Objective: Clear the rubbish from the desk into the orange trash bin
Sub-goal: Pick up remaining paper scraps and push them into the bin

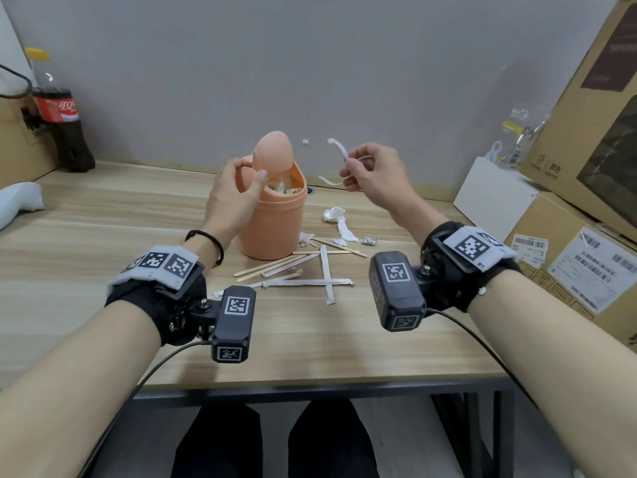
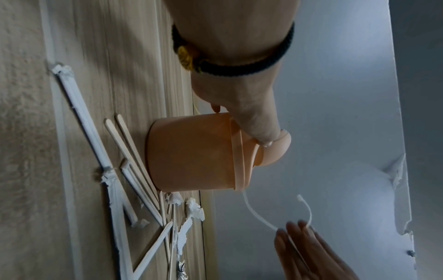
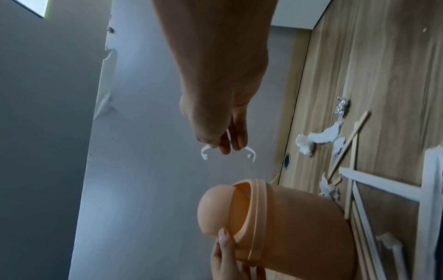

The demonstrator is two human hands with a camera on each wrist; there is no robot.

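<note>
The orange trash bin (image 1: 272,222) stands mid-desk with its swing lid (image 1: 274,151) tipped up, white scraps showing inside. My left hand (image 1: 238,188) curls over the bin's rim, thumb pressing the lid (image 2: 275,147). My right hand (image 1: 372,174) is raised to the right of the bin and pinches a thin white plastic strip (image 1: 339,150), whose curved ends (image 3: 205,151) stick out both sides of the fingers. On the desk in front of the bin lie wooden sticks (image 1: 269,265), white paper wrappers (image 1: 325,274), crumpled white paper (image 1: 336,217) and a small foil scrap (image 1: 369,240).
A cola bottle (image 1: 60,115) stands at the back left by a white bag (image 1: 17,201). Cardboard boxes (image 1: 582,132) and a white box (image 1: 489,198) crowd the right side. A grey wall runs behind the desk. A cable hole (image 1: 311,190) sits behind the bin.
</note>
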